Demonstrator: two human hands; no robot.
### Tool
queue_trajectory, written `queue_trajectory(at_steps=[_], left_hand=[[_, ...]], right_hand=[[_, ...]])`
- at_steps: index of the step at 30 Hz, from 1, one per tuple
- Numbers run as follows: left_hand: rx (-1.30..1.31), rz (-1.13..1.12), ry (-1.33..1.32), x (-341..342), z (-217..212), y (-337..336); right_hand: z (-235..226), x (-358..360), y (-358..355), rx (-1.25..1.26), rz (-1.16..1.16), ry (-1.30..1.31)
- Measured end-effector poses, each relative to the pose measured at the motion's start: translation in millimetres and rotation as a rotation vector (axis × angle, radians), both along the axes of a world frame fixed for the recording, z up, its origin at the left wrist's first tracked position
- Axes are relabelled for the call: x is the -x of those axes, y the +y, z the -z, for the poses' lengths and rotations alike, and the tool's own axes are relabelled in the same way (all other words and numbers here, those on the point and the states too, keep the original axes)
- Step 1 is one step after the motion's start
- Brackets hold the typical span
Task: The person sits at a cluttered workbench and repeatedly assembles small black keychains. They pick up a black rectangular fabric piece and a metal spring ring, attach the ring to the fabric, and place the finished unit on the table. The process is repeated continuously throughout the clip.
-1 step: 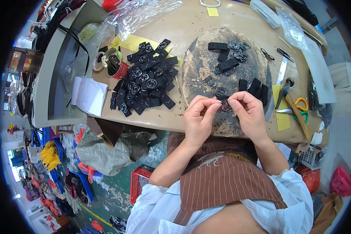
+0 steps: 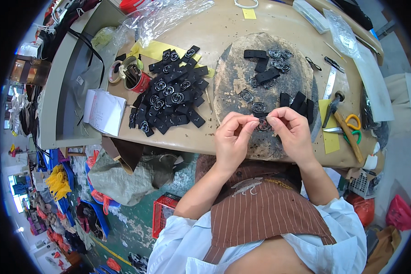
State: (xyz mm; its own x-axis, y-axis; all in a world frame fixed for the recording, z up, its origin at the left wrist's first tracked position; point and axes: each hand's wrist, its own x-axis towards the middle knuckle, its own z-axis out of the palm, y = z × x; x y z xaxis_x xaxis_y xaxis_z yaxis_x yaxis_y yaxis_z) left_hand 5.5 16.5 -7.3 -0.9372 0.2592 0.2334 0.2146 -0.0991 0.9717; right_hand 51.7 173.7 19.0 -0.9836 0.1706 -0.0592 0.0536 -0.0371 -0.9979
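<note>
The small black piece [image 2: 263,123] might slip & drop b/c just fingertips have it, I think. It's btwn the hands, over the round board [image 2: 230,68]. L hand [image 2: 233,137] & R hand [image 2: 291,134] each pinch it, thumb and finger pressed close, w/ almost no gap.

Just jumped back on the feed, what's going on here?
A person is pinching a small black piece with a ring-shaped ornament between the fingertips of the left hand and right hand, above the near part of a worn round board. More dark ring ornaments and black strips lie on the board. To its left is a heap of black pieces, many with rings showing. A hammer lies to the right, untouched.
</note>
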Motion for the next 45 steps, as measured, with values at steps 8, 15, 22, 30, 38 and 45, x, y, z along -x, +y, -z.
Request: queue_trajectory(at_steps=[8, 15, 22, 30, 38, 45], left_hand=[[0.056, -0.056, 0.039, -4.2, -13.0, 0.0], [0.156, -0.095, 0.171, -7.1, -14.8, -3.8], [0.176, -0.079, 0.287, -6.8, -4.9, -3.7], [0.196, 0.112, 0.354, 3.6, -2.0, -24.0], [-0.028, 0.103, 0.073, -6.3, 5.5, -17.6], [-0.146, 0.211, -0.191, -8.8, -1.3, 11.0]], right_hand=[[-10.3, 6.6, 8.1, -0.617, -0.172, 0.492], [-7.4, 5.8, 4.4, -0.563, -0.144, 0.535], [1.5, 0.9, -4.8, -0.517, -0.031, 0.519], [5.1, -3.1, -6.1, -0.198, -0.024, 0.319], [3.8, -8.8, -5.3, -0.242, -0.086, 0.341], [19.7, -24.7, 7.6, 0.026, -0.068, 0.383]])
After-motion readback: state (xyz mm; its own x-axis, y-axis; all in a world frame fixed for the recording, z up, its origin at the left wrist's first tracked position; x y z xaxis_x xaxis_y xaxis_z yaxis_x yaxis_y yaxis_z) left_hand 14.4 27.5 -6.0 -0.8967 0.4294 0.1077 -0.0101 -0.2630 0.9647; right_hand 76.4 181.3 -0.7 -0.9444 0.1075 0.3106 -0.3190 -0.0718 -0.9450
